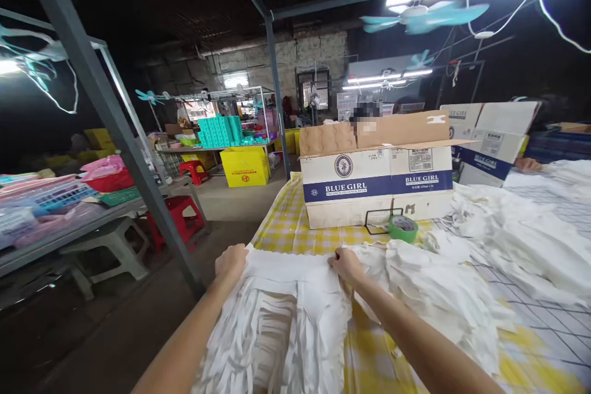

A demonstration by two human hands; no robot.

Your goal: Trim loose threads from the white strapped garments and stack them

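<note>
I see a white fringed cloth (286,314) lying on the near edge of the table (286,221), on its yellow checked cover. My left hand (231,260) grips the cloth's top left corner with curled fingers. My right hand (345,265) pinches the top right corner, fingers closed on it. Just right lies a pile of cloths (438,289). Behind are a green tape roll (403,228) and a box (376,178).
</note>
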